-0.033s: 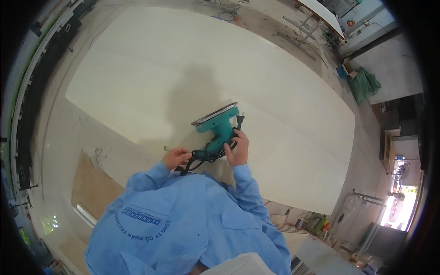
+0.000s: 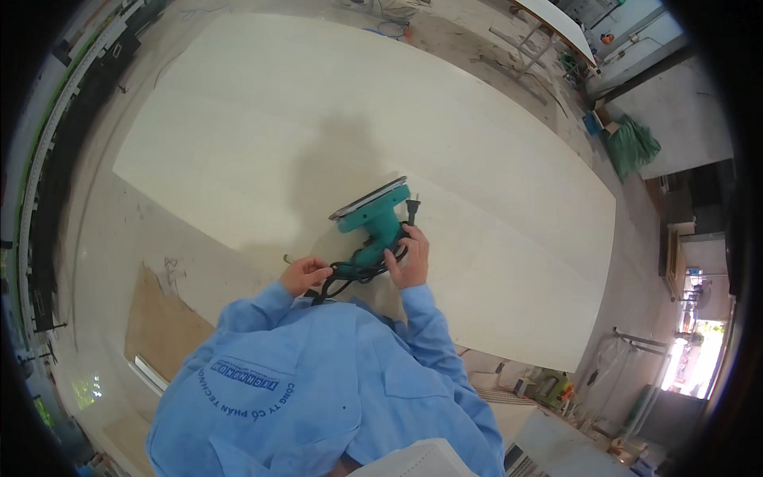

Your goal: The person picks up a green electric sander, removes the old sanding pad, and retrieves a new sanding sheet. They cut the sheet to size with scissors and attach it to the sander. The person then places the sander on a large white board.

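Observation:
A teal electric sander (image 2: 372, 219) is tilted over a large pale panel (image 2: 493, 183), its flat pad facing away from me. Black power cord (image 2: 367, 277) loops around its handle, and the plug (image 2: 412, 210) sticks up at the right. My right hand (image 2: 411, 258) is closed on the handle side with the cord under its fingers. At the handle's rear end, my left hand (image 2: 306, 276) has thumb and fingertips pinched at the cord. A short hooked end (image 2: 288, 258) shows beside the left hand; I cannot make out what it belongs to.
A brown sheet (image 2: 159, 326) lies on the floor at the left. Far right stands a white-topped table (image 2: 556, 25), with a green sack (image 2: 633, 147) by the wall. Tools and a green machine (image 2: 550, 387) are at the lower right. A long black rail (image 2: 83, 131) runs along the left.
The sander, its plug and my right hand have shifted very slightly to the left. My left hand stays at the cord.

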`<move>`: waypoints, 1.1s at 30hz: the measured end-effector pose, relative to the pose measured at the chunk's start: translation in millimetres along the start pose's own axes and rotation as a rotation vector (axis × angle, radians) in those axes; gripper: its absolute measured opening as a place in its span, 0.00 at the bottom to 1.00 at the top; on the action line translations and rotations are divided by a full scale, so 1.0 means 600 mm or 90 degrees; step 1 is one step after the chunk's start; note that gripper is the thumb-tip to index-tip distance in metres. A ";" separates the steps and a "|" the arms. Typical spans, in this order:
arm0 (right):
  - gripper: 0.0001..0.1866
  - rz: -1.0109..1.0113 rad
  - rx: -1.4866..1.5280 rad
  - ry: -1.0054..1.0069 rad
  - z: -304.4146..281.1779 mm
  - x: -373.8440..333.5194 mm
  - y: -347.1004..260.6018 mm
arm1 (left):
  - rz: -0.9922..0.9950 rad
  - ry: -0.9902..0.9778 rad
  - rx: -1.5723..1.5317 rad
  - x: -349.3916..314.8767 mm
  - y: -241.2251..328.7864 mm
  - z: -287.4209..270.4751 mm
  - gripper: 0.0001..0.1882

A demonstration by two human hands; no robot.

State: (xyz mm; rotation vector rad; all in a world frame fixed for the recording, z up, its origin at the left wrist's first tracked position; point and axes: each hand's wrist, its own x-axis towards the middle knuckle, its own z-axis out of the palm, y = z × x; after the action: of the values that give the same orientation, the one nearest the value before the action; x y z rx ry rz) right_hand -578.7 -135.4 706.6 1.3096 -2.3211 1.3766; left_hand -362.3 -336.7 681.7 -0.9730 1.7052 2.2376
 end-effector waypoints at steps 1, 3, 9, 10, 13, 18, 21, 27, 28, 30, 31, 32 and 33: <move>0.25 0.049 -0.003 -0.019 0.014 0.010 -0.002 | 0.076 0.056 0.068 0.009 0.007 -0.008 0.18; 0.32 0.112 0.018 -0.024 0.037 0.008 -0.018 | 0.164 0.179 0.105 0.018 0.018 -0.014 0.20; 0.46 0.101 -0.087 0.046 0.062 0.020 -0.035 | 0.089 0.321 -0.059 0.079 0.080 0.030 0.29; 0.47 0.127 -0.078 0.035 0.063 0.027 -0.032 | 0.093 0.317 -0.034 0.090 0.089 0.039 0.29; 0.48 0.165 -0.066 0.004 0.064 0.046 -0.015 | 0.122 0.350 0.045 0.109 0.103 0.049 0.29; 0.48 0.204 -0.056 -0.071 0.066 0.049 0.006 | 0.183 0.375 0.130 0.104 0.104 0.038 0.25; 0.48 0.184 -0.058 -0.054 0.070 0.043 0.008 | 0.189 0.365 0.142 0.102 0.105 0.038 0.21; 0.49 0.214 -0.044 -0.075 0.069 0.040 0.006 | 0.165 0.388 0.113 0.116 0.076 0.046 0.15; 0.49 0.209 -0.038 -0.078 0.069 0.040 0.009 | 0.167 0.388 0.063 0.119 0.065 0.042 0.15; 0.49 0.207 -0.020 -0.083 0.067 0.039 0.012 | 0.168 0.338 -0.094 0.118 0.042 0.027 0.15; 0.49 0.207 -0.022 -0.083 0.067 0.038 0.014 | 0.174 0.286 -0.197 0.115 0.032 0.015 0.16; 0.49 0.208 -0.026 -0.081 0.067 0.038 0.016 | 0.149 0.270 -0.306 0.113 0.025 0.006 0.16; 0.49 0.224 -0.030 -0.087 0.067 0.037 0.018 | 0.189 0.265 -0.266 0.110 0.021 -0.001 0.16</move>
State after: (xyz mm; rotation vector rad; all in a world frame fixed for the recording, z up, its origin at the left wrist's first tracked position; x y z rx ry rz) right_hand -588.6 -177.8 688.0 1.0464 -2.7625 1.3464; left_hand -419.4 -357.6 653.0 -1.4450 1.6480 2.8234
